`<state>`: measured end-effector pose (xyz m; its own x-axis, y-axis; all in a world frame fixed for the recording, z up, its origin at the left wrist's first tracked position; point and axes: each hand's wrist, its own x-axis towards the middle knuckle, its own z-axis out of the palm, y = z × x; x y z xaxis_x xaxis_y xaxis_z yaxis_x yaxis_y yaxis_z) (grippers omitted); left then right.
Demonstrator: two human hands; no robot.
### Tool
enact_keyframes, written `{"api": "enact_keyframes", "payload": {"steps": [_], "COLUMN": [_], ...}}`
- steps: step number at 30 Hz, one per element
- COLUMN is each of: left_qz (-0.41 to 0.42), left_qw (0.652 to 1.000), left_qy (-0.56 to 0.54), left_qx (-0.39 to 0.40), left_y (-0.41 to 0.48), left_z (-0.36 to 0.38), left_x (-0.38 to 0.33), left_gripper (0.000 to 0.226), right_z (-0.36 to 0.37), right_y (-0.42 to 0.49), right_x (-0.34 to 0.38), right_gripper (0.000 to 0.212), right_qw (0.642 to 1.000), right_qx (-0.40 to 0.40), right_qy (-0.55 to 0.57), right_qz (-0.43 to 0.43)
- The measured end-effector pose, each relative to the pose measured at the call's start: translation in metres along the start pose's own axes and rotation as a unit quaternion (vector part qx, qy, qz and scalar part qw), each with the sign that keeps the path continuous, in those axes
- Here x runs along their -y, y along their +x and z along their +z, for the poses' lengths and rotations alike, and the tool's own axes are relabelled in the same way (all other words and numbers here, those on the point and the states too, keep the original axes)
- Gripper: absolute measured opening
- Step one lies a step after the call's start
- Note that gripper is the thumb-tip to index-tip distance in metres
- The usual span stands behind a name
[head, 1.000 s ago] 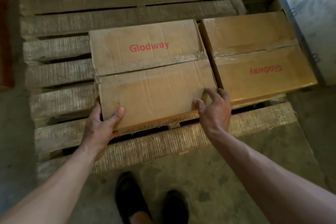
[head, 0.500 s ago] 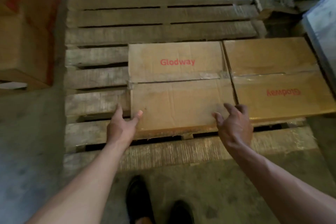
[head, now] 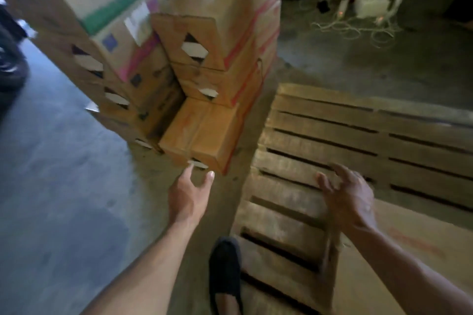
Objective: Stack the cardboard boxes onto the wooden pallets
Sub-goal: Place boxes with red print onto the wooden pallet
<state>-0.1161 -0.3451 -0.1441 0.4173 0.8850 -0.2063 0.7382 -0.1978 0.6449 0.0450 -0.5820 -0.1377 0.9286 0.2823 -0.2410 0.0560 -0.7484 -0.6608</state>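
Left hand (head: pixel 188 195): empty; fingers spread; near the lowest box (head: pixel 202 133) of the left stack
Right hand (head: pixel 348 195): empty; fingers spread; above the pallet (head: pixel 332 135)

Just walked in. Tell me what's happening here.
A person is stacking cardboard boxes onto a wooden pallet. Right now both hands are empty and open: the left hand reaches toward the lowest box in a stack of boxes on the floor, and the right hand hovers over the pallet. A box already placed shows at the lower right.
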Motion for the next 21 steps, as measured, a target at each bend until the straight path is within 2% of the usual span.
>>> {"api": "enact_keyframes", "payload": {"steps": [5, 9, 13, 15, 18, 21], "left_qz": [0.007, 0.011, 0.029, 0.038, 0.04, 0.046], "left_qw": [0.999, 0.998, 0.997, 0.996, 0.995, 0.995], "left_qy": [-0.01, -0.046, -0.06, -0.073, -0.074, -0.07], "left_qx": [-0.03, -0.036, -0.039, -0.039, -0.045, -0.054], "left_y": [0.13, 0.234, 0.31, 0.341, 0.378, 0.411], "left_z": [-0.033, -0.053, -0.071, -0.075, -0.073, -0.063], "left_x": [-0.021, -0.065, -0.109, -0.123, -0.141, -0.165], "left_gripper": [0.068, 0.069, 0.068, 0.068, 0.07, 0.075], "right_z": [0.067, 0.097, 0.104, 0.109, 0.122, 0.13], "right_y": [0.094, 0.169, 0.226, 0.251, 0.287, 0.329], "right_x": [0.119, 0.21, 0.276, 0.297, 0.315, 0.335], "right_gripper": [0.055, 0.057, 0.031, 0.017, 0.021, 0.049], "right_qw": [0.998, 0.995, 0.99, 0.989, 0.987, 0.99], "right_qx": [0.018, 0.024, -0.001, 0.006, 0.032, 0.03], "right_qy": [-0.007, -0.005, 0.013, -0.017, -0.044, -0.044], "right_qz": [-0.065, -0.094, -0.142, -0.147, -0.153, -0.133]}}
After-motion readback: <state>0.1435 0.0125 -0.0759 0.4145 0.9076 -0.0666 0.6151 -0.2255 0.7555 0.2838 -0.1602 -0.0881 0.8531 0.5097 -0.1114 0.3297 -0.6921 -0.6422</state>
